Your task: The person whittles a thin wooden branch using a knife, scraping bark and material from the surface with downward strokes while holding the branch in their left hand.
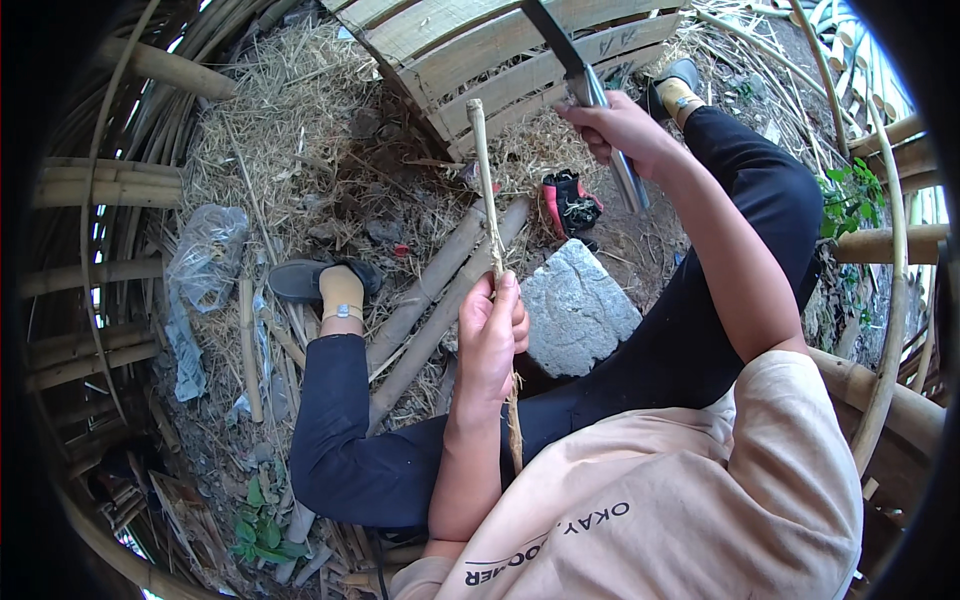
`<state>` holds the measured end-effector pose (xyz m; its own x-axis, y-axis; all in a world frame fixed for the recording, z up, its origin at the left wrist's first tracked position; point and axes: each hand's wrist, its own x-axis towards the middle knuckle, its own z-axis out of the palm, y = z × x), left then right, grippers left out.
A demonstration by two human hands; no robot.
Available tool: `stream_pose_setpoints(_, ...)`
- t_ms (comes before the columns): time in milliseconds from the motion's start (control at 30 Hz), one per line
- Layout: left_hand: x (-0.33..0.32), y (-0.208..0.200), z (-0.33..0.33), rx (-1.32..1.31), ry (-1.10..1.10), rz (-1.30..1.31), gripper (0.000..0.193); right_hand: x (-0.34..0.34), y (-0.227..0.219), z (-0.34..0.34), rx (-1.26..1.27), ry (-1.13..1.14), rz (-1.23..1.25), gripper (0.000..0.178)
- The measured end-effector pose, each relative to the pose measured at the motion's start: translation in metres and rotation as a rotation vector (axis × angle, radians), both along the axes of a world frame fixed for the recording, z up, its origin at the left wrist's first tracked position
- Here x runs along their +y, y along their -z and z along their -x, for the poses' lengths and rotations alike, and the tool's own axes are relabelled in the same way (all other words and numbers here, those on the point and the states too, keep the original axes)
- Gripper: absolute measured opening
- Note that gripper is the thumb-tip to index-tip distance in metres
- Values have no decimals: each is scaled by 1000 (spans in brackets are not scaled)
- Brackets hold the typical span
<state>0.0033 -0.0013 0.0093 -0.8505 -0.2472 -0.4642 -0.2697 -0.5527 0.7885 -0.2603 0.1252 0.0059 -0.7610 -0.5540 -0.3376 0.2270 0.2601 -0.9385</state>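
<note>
Soft daylight on the left fingers, fairly even. Handle up and right of them catches a shiny glare; poles way further that way look nearly blown out. Fisheye bows the bamboo far right of them, and corners go black.

The stick stands in the left hand, before the person, its lower end over the trousers, while the knife sits in the right hand, farther ahead and to the right. Between the legs lies the stone block, with the glove on the ground just beyond it and the crate farther off. Left of the block lie two poles, then the left shoe, and past that the plastic bag on the straw.
</note>
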Motion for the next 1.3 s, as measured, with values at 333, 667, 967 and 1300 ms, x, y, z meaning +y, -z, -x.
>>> stream_pose_setpoints(333, -7, 3, -3, -6, -45, -93, 36, -17, 1, -36, 661, -296, -258, 39)
stream_pose_setpoints(667, 8, 5, 0, 6, -33, 43, 29, -8, -2, -35, 585, -159, -405, 35)
stream_pose_setpoints(967, 8, -1, 1, 84, 6, 33, 26, -4, -13, -34, 625, -160, -356, 45)
stream_pose_setpoints(1300, 6, -4, 1, 23, -41, 128, 21, -4, 1, -21, -197, 19, 74, 34)
